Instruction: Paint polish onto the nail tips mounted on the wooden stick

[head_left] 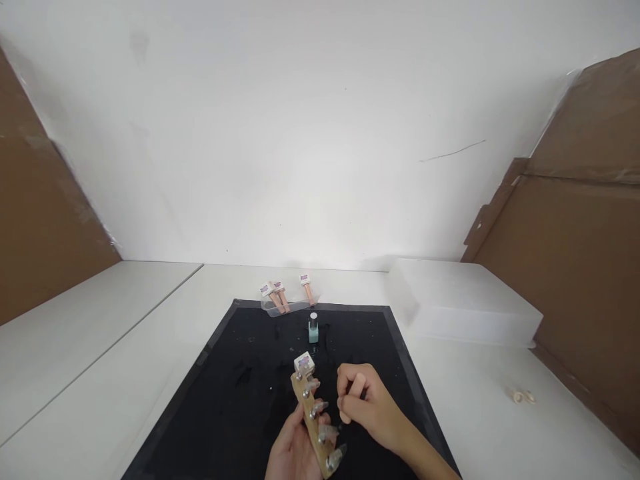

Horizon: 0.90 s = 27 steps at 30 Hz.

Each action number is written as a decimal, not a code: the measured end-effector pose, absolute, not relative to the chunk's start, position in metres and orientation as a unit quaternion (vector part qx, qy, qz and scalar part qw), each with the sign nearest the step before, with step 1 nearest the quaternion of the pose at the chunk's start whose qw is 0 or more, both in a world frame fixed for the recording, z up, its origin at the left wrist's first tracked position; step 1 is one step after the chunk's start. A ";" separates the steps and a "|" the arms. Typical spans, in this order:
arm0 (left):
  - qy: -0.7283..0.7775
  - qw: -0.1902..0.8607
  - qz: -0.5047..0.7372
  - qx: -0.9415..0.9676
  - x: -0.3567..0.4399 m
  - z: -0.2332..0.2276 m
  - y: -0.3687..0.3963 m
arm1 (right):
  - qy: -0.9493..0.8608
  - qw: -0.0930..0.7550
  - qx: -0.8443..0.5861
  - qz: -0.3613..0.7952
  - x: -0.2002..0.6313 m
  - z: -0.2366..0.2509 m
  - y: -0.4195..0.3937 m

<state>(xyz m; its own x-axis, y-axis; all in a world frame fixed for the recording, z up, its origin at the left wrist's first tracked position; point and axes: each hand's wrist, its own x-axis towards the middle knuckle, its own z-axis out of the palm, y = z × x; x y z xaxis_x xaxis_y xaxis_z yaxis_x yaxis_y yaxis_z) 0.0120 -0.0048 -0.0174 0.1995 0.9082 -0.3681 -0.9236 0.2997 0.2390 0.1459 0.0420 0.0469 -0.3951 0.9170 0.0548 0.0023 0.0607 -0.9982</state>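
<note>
Gripping strip (315, 430), left hand (293, 448) beneath, right hand (373, 405) closed on peach handle (358, 385) beside it, mint bottle (313, 330) ahead, between strip and tray (297, 307).

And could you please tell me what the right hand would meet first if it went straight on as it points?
The right hand would probably meet the clear plastic tips on the wooden strip in the left hand, though it might pass above them; depth is unclear.
</note>
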 end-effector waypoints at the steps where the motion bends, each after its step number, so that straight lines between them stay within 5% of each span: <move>1: 0.228 0.773 0.592 -0.015 0.012 -0.018 -0.005 | -0.604 0.402 -0.379 0.574 0.146 0.047 0.042; 27: 0.219 0.775 0.593 -0.018 0.011 -0.024 -0.003 | -0.589 0.359 -0.414 0.594 0.141 0.044 0.046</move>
<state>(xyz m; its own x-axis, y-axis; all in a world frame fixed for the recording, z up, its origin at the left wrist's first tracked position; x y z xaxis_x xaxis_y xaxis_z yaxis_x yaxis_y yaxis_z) 0.0115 -0.0032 -0.0240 0.2014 0.9104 -0.3613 -0.9262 0.2971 0.2323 0.1414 0.0458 0.0439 -0.3994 0.9142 -0.0687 0.0610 -0.0483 -0.9970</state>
